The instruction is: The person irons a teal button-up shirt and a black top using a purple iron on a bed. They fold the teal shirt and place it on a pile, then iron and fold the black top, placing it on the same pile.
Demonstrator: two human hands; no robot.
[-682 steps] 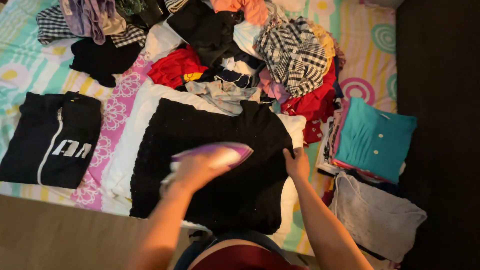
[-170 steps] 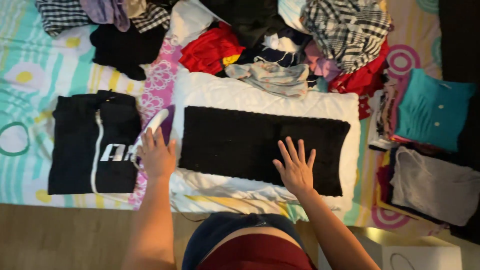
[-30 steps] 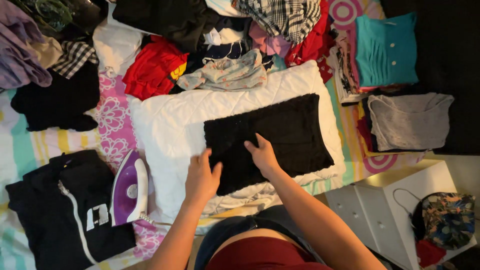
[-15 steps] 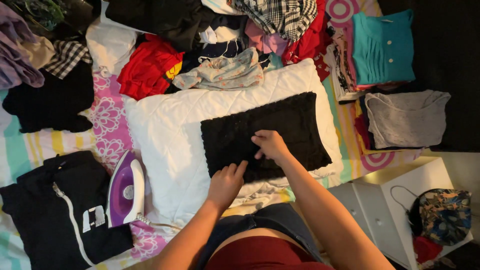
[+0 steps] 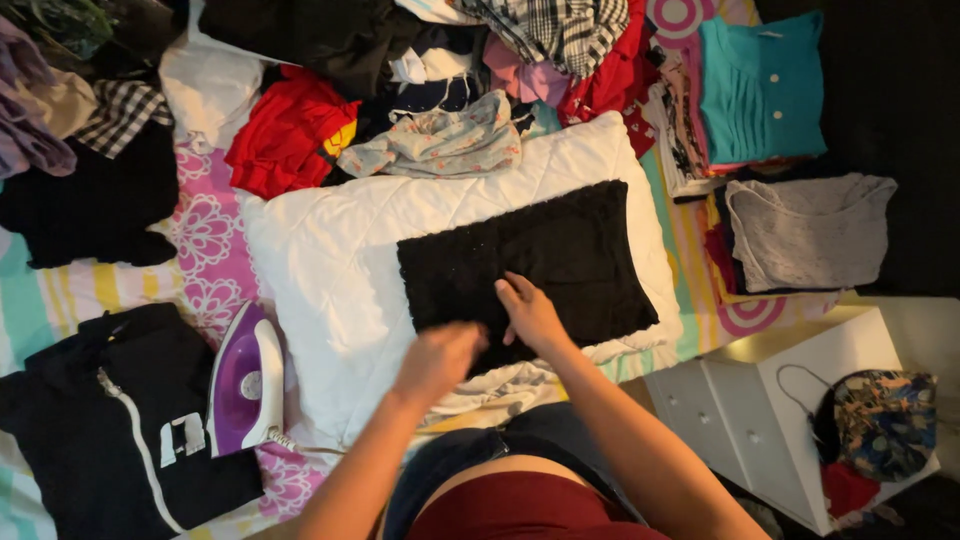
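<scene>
My left hand (image 5: 437,360) has come in from the garment's left edge, where it lay flat a second ago, to the near edge. It is blurred with motion. Its grip looks curled, but I cannot tell whether it has cloth in it. The black folded garment (image 5: 530,262) lies on the white quilted pillow (image 5: 320,250), a compact rectangle now rather than the long strip it was a few seconds back, so the fold looks to be made and my hands are pressing it down. My right hand (image 5: 530,315) has hardly shifted. Its grip is open, palm down on the garment's near part, fingers spread toward the middle.

At the far left a black zip jacket (image 5: 100,430) lies flat on the bed. Just beside it, the purple iron (image 5: 245,380) is set down against the pillow's left edge, apart from both hands. Above the pillow lies a heap of loose clothes, with a red garment (image 5: 285,140) and a pale flowered one (image 5: 440,140) that touches the pillow's far edge. To the right, a grey top (image 5: 810,230) and a teal shirt (image 5: 760,90) lie folded, clear of the pillow. A white drawer unit (image 5: 790,410) stands by my right arm, with a patterned bag (image 5: 880,420) on it. Nothing lies on the garment besides my hands.
</scene>
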